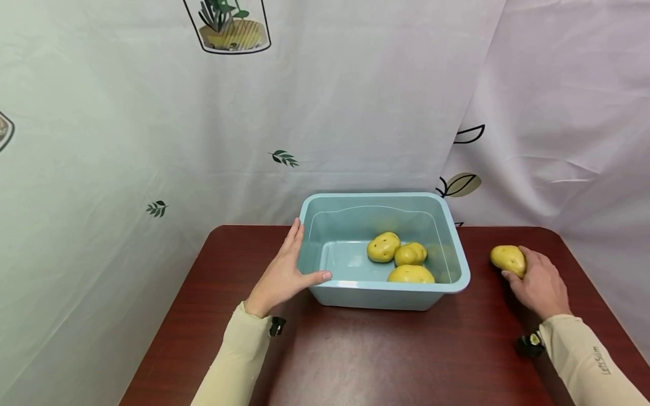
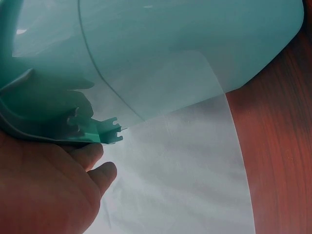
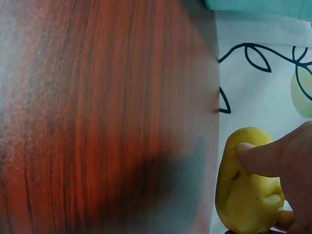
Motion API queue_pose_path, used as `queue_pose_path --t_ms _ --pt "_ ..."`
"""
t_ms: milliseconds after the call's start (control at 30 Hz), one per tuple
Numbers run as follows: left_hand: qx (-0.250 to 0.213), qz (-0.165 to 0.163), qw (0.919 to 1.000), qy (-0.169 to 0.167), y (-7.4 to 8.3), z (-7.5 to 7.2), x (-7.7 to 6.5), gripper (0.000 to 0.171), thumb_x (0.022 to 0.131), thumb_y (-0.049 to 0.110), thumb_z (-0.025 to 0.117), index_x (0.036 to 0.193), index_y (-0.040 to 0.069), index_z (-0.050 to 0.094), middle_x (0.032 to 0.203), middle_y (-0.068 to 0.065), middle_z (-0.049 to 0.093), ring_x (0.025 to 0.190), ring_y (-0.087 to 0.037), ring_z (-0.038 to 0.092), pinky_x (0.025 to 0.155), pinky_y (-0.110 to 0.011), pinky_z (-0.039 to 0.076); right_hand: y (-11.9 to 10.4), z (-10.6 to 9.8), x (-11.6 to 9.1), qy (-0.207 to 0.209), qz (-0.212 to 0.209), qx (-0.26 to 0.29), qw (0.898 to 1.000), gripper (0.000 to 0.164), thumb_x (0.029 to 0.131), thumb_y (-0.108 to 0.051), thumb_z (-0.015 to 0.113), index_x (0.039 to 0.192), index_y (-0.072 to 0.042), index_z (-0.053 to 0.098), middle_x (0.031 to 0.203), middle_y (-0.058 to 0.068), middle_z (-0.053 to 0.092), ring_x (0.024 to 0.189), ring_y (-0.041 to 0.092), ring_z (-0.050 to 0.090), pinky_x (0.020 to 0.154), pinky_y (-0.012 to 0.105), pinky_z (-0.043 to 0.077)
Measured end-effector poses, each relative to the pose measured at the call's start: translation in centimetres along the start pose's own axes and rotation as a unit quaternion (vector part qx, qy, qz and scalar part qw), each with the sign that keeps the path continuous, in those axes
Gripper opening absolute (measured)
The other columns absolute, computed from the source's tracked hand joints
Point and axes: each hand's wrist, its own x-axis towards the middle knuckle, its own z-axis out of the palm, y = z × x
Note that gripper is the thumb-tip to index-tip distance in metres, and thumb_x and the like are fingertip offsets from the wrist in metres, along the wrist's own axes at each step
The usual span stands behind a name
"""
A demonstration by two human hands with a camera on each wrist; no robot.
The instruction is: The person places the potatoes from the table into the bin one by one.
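Note:
A light blue plastic bin (image 1: pixel 376 294) stands on the table with several holes or spots marking the yellow potatoes inside: one potato (image 1: pixel 383 247) at the back, a second potato (image 1: pixel 410 254) beside it, and a third potato (image 1: pixel 411 274) partly hidden by the near wall. My left hand (image 1: pixel 284 276) rests at the bin's left near corner, fingers extended along its side and thumb across the rim. Right of the bin, my right hand (image 1: pixel 542 283) grips another potato (image 3: pixel 248 190), thumb on one side. Whether that potato touches the table cannot be told.
The dark red wooden table (image 1: pixel 386 355) ends at a pale curtain (image 1: pixel 355 113) printed with leaves and jars. The bin stands close to the table's back edge. A small dark device (image 1: pixel 529 345) is worn at the right wrist.

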Motion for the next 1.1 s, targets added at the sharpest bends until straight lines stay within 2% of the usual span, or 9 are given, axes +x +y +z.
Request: queue_pose_path --t_ms 300,533,1100 --pt "0.004 0.000 1.0000 0.000 0.0 0.0 0.0 0.122 0.077 0.076 0.068 0.162 0.016 0.005 0.165 0.020 -0.010 0.153 -0.014 0.004 0.117 -0.051 0.027 -0.8 -0.2 0.0 0.011 -0.010 0.006 1.000 0.068 0.086 -0.011 0.071 0.142 0.012 0.039 0.130 0.040 0.044 0.113 0.058 0.043 0.084 0.070 0.037" --pt "0.006 0.002 1.0000 0.000 0.0 0.0 0.0 0.122 0.077 0.076 0.068 0.162 0.016 0.005 0.167 0.014 -0.008 0.153 -0.014 0.005 0.117 -0.051 0.028 -1.5 -0.4 0.1 0.012 -0.011 0.010 1.000 0.070 0.087 -0.012 0.071 0.144 0.010 0.038 0.133 0.039 0.043 0.115 0.057 0.042 0.085 0.070 0.037" --pt "0.007 0.001 1.0000 -0.002 -0.1 0.0 0.1 0.122 0.077 0.076 0.068 0.162 0.017 0.004 0.165 0.020 -0.011 0.153 -0.013 0.004 0.117 -0.050 0.028 -3.2 -1.2 0.5 0.040 -0.028 0.025 0.998 0.071 0.085 -0.009 0.074 0.144 0.008 0.041 0.135 0.036 0.044 0.117 0.055 0.043 0.088 0.069 0.036"
